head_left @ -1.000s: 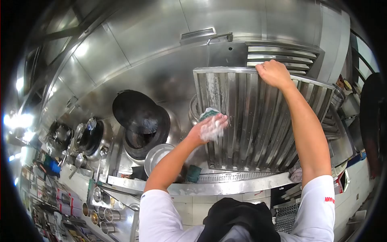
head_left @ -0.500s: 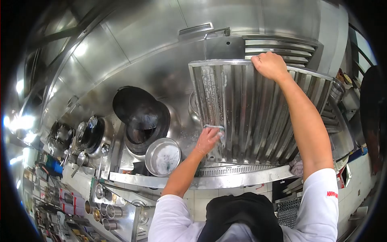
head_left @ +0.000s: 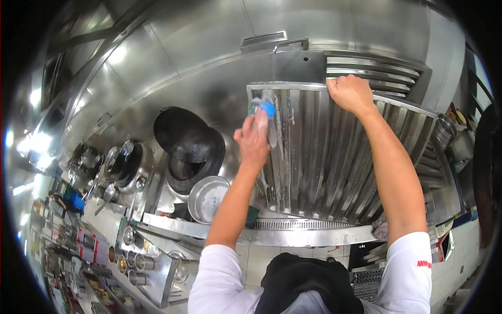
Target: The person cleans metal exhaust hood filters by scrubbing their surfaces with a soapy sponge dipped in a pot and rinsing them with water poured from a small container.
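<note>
While the person leans over the counter (head_left: 314,238), a round pot (head_left: 194,194) with whitish suds in it sits near its front edge, left, partly behind the left forearm. Green pad (head_left: 252,216) just beside the pot; crumpled cloth (head_left: 381,230) at the panel's lower right corner.

Slatted panel (head_left: 319,157): large, metal, stands tilted on the counter, lower edge by the drain strip, slats running top to bottom. Left hand (head_left: 253,144) is at its upper left part, fingers closed on a blue-and-green sponge (head_left: 268,109) against the slats; motion blur, exact finger placement can't be told. Right hand (head_left: 351,94) has its fingers clamped over the panel's top edge, near the middle, seemingly to steady it.

Progress, judged from suds: scrubbing looks early. Foam streaks the leftmost slats only; middle and right slats show no clear foam, so most of the width is probably left to do. Rinsing seems not done either, with foam on the metal. How clean any slat is: can't tell.

Farther back: black wok (head_left: 180,128) tilted up on the stove, left; tap (head_left: 291,43) at the back wall; second slatted panel (head_left: 389,76) behind the first, upper right.
</note>
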A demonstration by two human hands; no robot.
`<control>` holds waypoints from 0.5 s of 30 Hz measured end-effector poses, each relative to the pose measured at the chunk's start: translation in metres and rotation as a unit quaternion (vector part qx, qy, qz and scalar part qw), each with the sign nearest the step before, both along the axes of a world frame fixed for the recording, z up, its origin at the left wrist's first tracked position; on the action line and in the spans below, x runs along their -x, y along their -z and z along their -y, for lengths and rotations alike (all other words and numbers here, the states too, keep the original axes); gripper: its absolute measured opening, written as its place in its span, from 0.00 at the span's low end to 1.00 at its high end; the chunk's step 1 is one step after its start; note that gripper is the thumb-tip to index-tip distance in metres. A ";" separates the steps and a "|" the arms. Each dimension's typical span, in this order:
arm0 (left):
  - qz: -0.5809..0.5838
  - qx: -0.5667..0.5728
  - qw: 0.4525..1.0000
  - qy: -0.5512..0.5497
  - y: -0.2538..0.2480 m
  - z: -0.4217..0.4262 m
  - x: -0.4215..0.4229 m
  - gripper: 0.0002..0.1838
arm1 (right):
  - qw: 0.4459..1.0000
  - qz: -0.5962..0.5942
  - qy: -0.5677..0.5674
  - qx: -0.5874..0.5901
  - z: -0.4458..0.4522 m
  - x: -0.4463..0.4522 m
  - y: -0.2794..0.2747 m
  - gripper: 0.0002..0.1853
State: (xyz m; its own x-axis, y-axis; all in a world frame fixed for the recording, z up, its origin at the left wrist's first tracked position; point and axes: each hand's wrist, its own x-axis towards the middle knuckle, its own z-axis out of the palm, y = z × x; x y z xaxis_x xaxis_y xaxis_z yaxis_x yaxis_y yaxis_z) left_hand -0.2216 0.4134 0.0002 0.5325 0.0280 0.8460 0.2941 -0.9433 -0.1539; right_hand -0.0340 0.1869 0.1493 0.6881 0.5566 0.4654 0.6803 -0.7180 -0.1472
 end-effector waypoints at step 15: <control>0.043 0.229 0.967 -0.108 -0.054 0.031 -0.052 0.36 | 0.996 0.061 -0.061 -0.030 -0.006 -0.015 0.006 0.29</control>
State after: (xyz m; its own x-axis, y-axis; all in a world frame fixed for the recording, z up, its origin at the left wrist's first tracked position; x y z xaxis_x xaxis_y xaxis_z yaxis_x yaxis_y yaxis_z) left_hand -0.1698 0.3826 0.0539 0.4013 0.5123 0.7593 0.4843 -0.8223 0.2988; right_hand -0.0190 0.1929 0.1429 0.5526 0.6017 0.5767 0.7780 -0.6205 -0.0981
